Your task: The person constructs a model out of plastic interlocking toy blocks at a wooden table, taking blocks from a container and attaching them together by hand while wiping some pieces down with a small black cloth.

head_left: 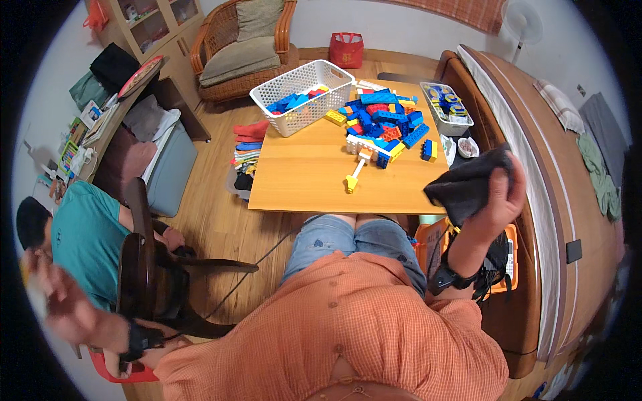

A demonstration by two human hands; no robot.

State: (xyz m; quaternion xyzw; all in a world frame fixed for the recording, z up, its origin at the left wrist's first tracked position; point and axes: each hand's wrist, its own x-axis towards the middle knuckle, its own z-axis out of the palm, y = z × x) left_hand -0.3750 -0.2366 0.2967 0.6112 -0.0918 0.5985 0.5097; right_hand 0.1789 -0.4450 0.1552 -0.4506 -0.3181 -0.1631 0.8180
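Observation:
My right hand (500, 197) is raised beyond the table's right front corner, its fingers closed around a dark grey cloth (461, 184) that hangs folded to the left of it. At the far left, my left hand (67, 304) is stretched out to the side and smeared by motion. Something pale and yellowish shows at its fingers, too blurred to name. On the wooden table (301, 170) lies a pile of toy building blocks (384, 120), mostly blue, with red, yellow and white ones. A white stick-shaped piece with a yellow block (352, 183) lies nearer to me.
A white perforated basket (304, 113) with blocks inside stands on the table's back left. Right of the table are a bin of packets (447, 107), a small white bowl (468, 147) and a bed (568, 200). A person in a teal shirt (93, 234) sits left, by a dark wooden chair (134, 267).

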